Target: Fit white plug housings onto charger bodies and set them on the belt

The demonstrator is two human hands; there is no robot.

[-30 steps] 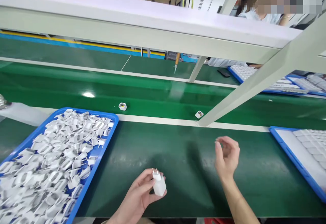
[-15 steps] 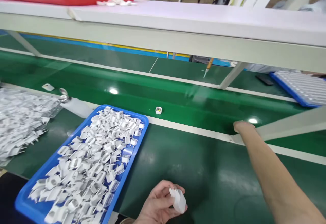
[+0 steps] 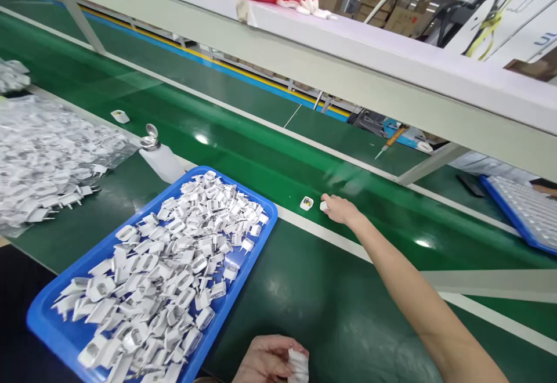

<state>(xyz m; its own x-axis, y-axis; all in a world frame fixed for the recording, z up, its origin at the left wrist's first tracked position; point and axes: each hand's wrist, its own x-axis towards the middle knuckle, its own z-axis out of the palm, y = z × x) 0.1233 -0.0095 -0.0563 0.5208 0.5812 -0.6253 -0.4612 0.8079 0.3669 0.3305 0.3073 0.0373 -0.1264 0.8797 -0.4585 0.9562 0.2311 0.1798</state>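
My left hand (image 3: pixel 267 362) is at the bottom edge, fingers closed round a white charger plug (image 3: pixel 298 367) with its pins up. My right arm stretches out to the green conveyor belt (image 3: pixel 243 156), where my right hand (image 3: pixel 342 210) pinches a small white part (image 3: pixel 323 206) at its fingertips. A second small white shell (image 3: pixel 306 203) lies on the belt just left of that part. A blue tray (image 3: pixel 52 336) heaped with several white plug pieces sits to the left of both hands.
A white pump bottle (image 3: pixel 161 159) lies behind the tray. A bag of plug pieces (image 3: pixel 43 162) covers the left bench, with a lone shell (image 3: pixel 119 116) on the belt. A shelf beam (image 3: pixel 348 75) runs overhead. Another blue tray (image 3: pixel 522 215) is far right.
The view has swung left and tilted. My right hand reached to the belt, took a small white part and moved it left beside the other shell. My left hand kept its plug.
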